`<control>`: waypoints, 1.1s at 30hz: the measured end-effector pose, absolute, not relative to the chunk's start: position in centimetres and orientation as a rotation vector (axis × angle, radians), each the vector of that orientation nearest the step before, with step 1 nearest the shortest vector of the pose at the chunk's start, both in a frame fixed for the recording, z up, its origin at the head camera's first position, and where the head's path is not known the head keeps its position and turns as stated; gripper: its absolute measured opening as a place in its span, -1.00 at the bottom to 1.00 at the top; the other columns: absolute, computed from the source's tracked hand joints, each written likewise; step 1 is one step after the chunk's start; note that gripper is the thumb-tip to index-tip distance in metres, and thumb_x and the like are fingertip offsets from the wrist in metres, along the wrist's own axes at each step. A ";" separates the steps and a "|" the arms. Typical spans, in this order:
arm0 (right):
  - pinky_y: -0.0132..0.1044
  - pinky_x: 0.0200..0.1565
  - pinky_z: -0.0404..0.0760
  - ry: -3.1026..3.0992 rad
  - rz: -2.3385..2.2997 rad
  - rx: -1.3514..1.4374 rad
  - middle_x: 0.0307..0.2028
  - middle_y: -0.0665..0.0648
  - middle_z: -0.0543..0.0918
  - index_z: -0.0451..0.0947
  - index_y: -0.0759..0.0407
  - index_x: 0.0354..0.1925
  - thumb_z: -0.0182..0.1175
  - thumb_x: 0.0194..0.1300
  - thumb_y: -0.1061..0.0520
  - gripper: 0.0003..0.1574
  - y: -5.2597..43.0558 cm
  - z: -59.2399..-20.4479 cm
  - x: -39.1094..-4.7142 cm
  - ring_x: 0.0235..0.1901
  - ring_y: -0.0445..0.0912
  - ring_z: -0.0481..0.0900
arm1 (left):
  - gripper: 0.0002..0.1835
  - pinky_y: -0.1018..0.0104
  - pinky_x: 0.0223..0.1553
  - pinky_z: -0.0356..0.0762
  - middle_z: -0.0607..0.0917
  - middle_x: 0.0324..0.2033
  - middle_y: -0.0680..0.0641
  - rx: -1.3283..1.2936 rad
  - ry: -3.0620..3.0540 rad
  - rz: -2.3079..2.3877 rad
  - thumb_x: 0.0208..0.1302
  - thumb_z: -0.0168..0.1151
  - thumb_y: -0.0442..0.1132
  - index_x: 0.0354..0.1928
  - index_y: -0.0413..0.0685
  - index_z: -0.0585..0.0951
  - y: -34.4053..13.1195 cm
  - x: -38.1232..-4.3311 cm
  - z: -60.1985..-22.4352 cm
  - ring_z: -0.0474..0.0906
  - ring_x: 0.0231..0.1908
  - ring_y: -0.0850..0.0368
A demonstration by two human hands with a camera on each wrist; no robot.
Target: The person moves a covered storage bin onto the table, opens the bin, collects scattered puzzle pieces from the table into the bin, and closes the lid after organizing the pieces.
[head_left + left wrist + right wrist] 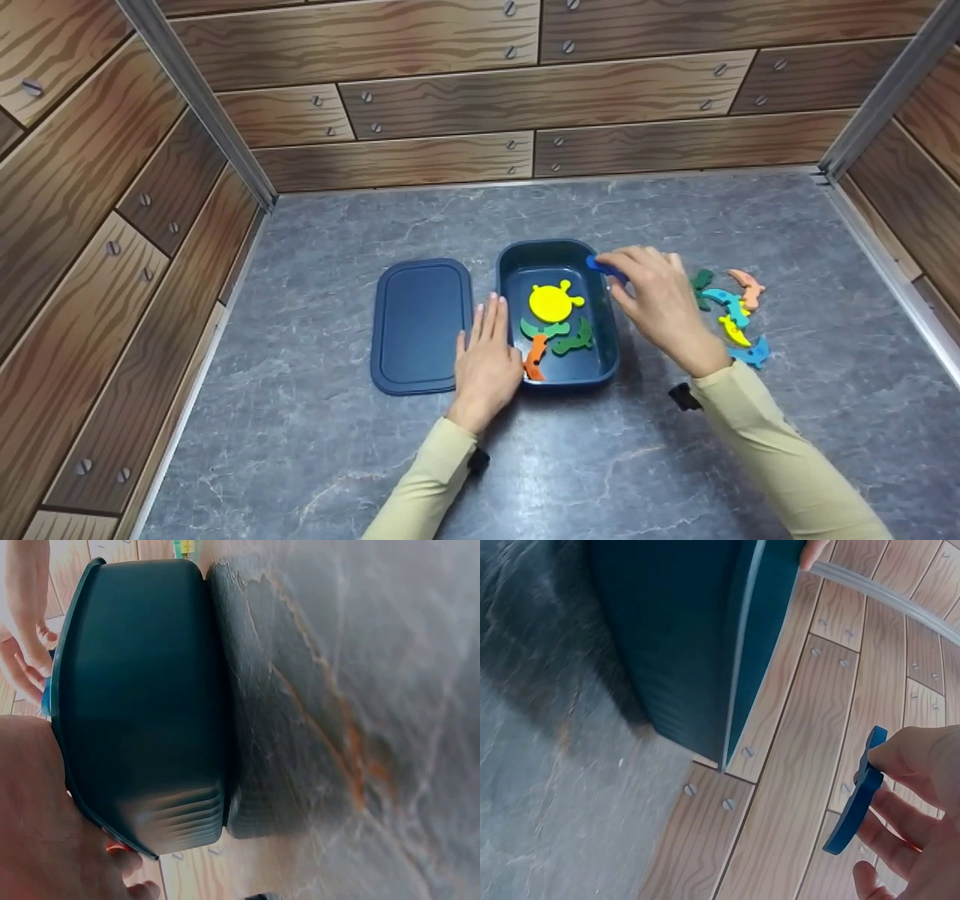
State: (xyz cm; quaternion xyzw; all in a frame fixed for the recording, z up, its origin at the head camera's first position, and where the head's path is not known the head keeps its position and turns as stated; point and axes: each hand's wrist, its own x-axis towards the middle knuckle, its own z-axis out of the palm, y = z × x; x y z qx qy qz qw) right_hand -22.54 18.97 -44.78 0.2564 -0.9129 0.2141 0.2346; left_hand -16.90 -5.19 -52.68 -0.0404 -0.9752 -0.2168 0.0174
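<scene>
My right hand (660,304) pinches a flat blue curved toy piece (859,795) between thumb and fingers, over the right rim of a dark blue plastic container (611,352). My left hand (489,369) rests on the container's left rim with its fingers straight. Inside the container lie a yellow round piece with knobs (551,303), two green pieces (574,340) and an orange piece (535,358). In the left wrist view the container's outer wall (142,690) fills the middle, with the left hand at its rim.
The dark blue lid (421,326) lies flat left of the container, partly under the left hand in the head view. Several coloured toy pieces (739,330) lie loosely right of the right hand, some overlapping. Wood-patterned walls (450,112) enclose the grey marbled table (315,465).
</scene>
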 end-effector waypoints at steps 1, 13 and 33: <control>-0.12 -0.27 0.20 -2.507 0.589 0.715 -0.08 0.08 0.66 0.64 0.10 0.08 0.30 0.23 0.27 -0.58 18.8 -44.8 -22.5 -0.20 0.01 0.51 | -0.28 -0.17 0.40 -0.08 -0.13 0.55 0.10 -0.125 -3.031 -0.678 0.44 -0.12 -0.18 0.58 0.08 -0.08 -5.2 -16.9 -52.7 -0.20 0.51 0.07; -0.12 -0.23 0.24 -2.493 0.627 0.860 -0.05 0.04 0.66 0.65 0.09 0.07 0.33 0.22 0.27 -0.58 15.9 -45.5 -22.5 -0.11 0.01 0.54 | -0.27 -0.16 0.40 -0.09 -0.13 0.55 0.11 -0.108 -3.034 -0.684 0.44 -0.09 -0.17 0.58 0.09 -0.07 -5.2 -17.0 -52.6 -0.18 0.51 0.08; -0.10 -0.15 0.34 -2.572 0.639 0.923 0.01 0.05 0.61 0.62 0.09 0.10 0.37 0.23 0.15 -0.55 13.7 -47.0 -22.2 -0.03 0.02 0.49 | -0.28 -0.18 0.39 -0.06 -0.09 0.54 0.09 -0.134 -3.001 -0.697 0.44 -0.09 -0.18 0.57 0.06 -0.04 -5.3 -16.8 -52.7 -0.16 0.51 0.07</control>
